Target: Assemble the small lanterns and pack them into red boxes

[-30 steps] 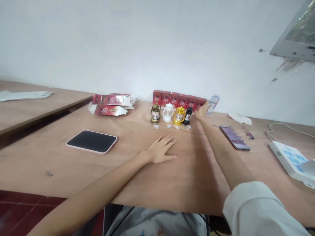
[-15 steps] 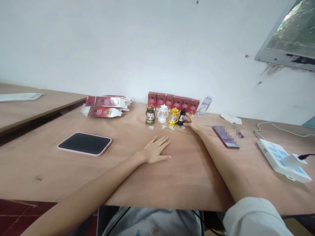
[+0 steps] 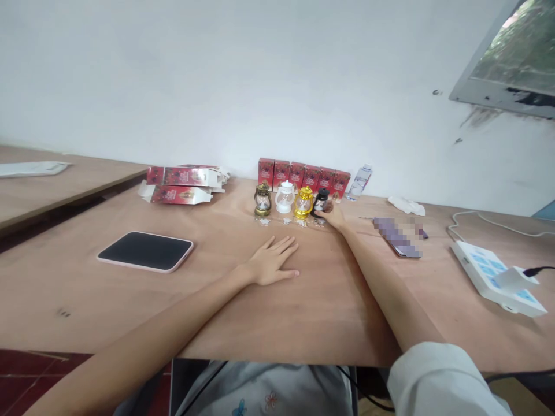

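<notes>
The left hand [image 3: 273, 263] lies flat and open on the wooden table [image 3: 130, 300], palm down, fingers spread and holding nothing, a little in front of the row of four small lanterns. The right hand [image 3: 333, 217] is stretched out to that row and its fingers close around the black lantern [image 3: 321, 201] at the row's right end, which stands upright on the table. Taking that row of lanterns as the mark: the table runs under it and out to every side, and a plain white wall [image 3: 243, 86] rises close behind it. Well to the left of the lanterns and nearer the person lies a dark tablet [image 3: 145, 251] in a pink case, flat on the wood. Well to the right, near the table's edge, sits a white power strip [image 3: 494, 277] with a plug in it. To the left of the lanterns, back by the wall, lie some red cartons [image 3: 182, 184] tipped on their sides with flaps open. Just behind the lanterns stands a line of red boxes [image 3: 303, 173], upright against the wall. In the row itself, from the left, stand a bronze lantern [image 3: 262, 200], a white lantern [image 3: 285, 197] and a gold lantern [image 3: 303, 203], close beside one another.
</notes>
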